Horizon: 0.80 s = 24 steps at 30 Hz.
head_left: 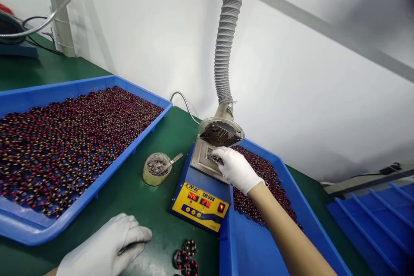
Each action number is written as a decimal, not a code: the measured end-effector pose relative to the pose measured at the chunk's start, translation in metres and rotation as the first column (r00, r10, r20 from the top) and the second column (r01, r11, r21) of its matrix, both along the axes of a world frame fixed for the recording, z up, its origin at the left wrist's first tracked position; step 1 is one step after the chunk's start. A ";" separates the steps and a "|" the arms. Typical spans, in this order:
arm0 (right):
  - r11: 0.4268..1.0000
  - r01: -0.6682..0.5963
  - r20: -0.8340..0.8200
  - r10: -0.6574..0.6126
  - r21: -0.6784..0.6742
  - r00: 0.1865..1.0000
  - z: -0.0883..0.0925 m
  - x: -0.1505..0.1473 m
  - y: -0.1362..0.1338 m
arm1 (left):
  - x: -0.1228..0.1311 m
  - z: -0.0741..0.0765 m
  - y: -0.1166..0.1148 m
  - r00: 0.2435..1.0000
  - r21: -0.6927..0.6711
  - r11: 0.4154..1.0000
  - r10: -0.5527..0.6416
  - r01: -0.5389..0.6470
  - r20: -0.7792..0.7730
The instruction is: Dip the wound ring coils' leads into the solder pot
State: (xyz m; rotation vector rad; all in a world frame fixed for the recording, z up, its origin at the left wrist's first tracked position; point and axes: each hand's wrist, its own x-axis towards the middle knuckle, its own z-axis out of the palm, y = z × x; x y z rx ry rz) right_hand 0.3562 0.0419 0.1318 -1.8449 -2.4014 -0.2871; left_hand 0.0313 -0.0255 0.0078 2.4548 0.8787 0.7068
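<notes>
My right hand point(237, 168), in a white glove, pinches a small dark ring-shaped part point(217, 159) over the opening of a solder pot point(200, 207). My fingers hide most of that part. The pot's yellow front panel carries lit red digits and a lit switch. Low at the left, my gloved left hand point(110, 243) hovers at the green table point(155, 211), its fingers loosely curled, with nothing visible between thumb and fingers. Several black rings with pink and copper-coloured spots point(186, 258) lie on the table to its right.
A blue tray point(142, 138) full of such rings stands at the left, another blue tray point(255, 250) at the right. Between left tray and pot sits a tub point(157, 170) of grey scraps with a flat scraper. A fume hood point(221, 131) on a ribbed hose hangs low behind the pot.
</notes>
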 end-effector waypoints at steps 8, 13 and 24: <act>0.982 0.025 -0.153 0.005 0.190 0.988 0.015 0.017 -0.001 | -0.001 0.000 0.000 1.000 0.029 1.000 -0.007 0.007 -0.005; 0.825 0.241 -0.367 -0.044 0.511 0.929 0.024 0.023 0.010 | -0.002 -0.003 0.003 1.000 -0.016 1.000 -0.023 0.023 0.001; 0.666 0.189 -0.420 0.203 0.722 0.885 0.043 -0.035 -0.045 | 0.000 0.003 0.004 1.000 -0.163 0.987 0.010 -0.010 -0.001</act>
